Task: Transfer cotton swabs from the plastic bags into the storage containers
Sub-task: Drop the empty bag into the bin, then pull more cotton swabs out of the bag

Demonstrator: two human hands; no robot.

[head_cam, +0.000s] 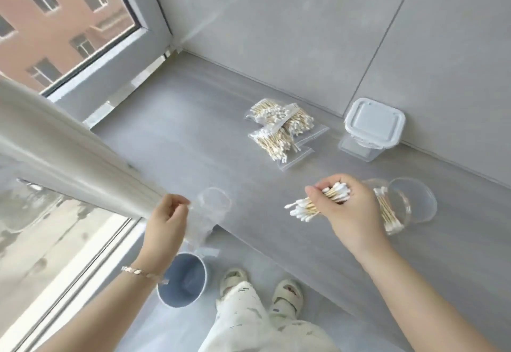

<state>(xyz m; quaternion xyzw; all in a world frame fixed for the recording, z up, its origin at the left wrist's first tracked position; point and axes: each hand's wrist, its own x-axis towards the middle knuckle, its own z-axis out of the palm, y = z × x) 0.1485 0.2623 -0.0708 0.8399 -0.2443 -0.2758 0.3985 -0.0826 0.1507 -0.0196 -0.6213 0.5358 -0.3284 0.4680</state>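
My right hand (349,207) grips a bundle of cotton swabs (301,209) above the grey ledge, white tips sticking out to the left. Just right of it a round clear container (414,199) lies tilted with several swabs inside. My left hand (166,220) pinches an emptied clear plastic bag (206,219) that hangs at the ledge's front edge. Three clear bags full of swabs (280,130) are piled further back on the ledge. A square clear container with a white clip lid (373,127) stands shut by the wall.
A blue-grey bin (184,282) stands on the floor below the hanging bag, beside my feet in pale sandals (287,295). A window and pale curtain (69,152) fill the left side. The grey wall (331,33) borders the ledge behind.
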